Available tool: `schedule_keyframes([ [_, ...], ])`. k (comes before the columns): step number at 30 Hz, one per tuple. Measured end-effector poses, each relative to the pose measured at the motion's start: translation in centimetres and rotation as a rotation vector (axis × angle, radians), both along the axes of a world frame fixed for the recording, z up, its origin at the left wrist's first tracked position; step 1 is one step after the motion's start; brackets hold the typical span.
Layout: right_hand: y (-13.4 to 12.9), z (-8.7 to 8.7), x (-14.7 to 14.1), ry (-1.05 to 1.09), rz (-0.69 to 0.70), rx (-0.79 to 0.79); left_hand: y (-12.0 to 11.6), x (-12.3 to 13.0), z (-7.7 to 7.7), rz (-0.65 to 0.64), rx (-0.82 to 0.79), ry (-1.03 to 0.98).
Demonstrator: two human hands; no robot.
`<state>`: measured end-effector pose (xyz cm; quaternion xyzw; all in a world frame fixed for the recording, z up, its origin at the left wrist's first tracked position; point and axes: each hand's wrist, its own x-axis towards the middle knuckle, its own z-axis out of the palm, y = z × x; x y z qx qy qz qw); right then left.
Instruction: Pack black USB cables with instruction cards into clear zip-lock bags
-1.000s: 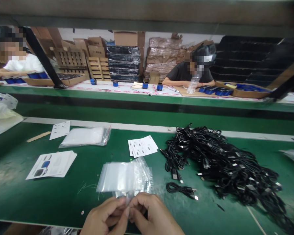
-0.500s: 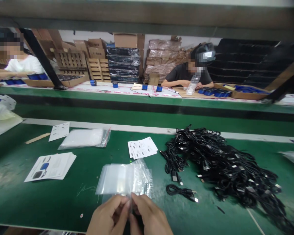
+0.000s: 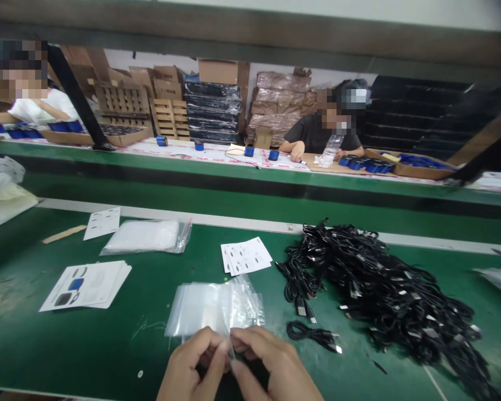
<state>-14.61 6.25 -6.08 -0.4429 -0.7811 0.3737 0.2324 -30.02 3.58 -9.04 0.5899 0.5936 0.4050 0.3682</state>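
Note:
My left hand (image 3: 198, 362) and my right hand (image 3: 271, 362) meet at the front of the bench, both pinching the edge of a clear plastic bag (image 3: 232, 350). Much of that bag is hidden by my fingers. Just beyond my fingertips lies a loose stack of clear zip bags (image 3: 204, 303). To the right of my right hand rests one coiled black USB cable (image 3: 313, 336), apart from a big heap of black cables (image 3: 371, 278). Printed leaflets (image 3: 246, 256) lie behind the bags, and a fanned pile of leaflets (image 3: 87, 284) is to the left.
A sealed pack of white material (image 3: 144, 236) lies at the back left near a single leaflet (image 3: 102, 223) and a flat wooden stick (image 3: 64, 234). White plastic bags (image 3: 2, 195) sit at the far left. Across the bench, two people work among blue cylindrical items (image 3: 365, 164).
My right thumb has opened slightly away from the fingertips while both hands stay on the bag. The view has shifted a little. Across the bench, the person on the right has moved a hand.

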Motion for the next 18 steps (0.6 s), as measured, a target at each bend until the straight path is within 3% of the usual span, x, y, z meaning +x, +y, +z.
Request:
schedule_keyframes([
  [4, -0.2, -0.3, -0.2, -0.033, 0.037, 0.048, 0.1, 0.2, -0.3, -0.047, -0.023, -0.038],
  [7, -0.3, -1.3, -0.7, -0.086, -0.006, 0.21, 0.2, 0.2, -0.2, -0.036, 0.09, 0.045],
  [12, -0.3, -2.2, -1.6, -0.384, -0.153, 0.47, 0.4, 0.0, -0.4, 0.024, 0.27, 0.232],
  [15, 0.4, -1.4, -1.4, -0.401, -0.211, 0.362, 0.4, -0.1, -0.9, 0.082, 0.296, 0.282],
  [18, 2.2, 0.7, -0.7, -0.289, -0.103, 0.125, 0.4, -0.1, -1.0, 0.107, 0.264, 0.274],
])
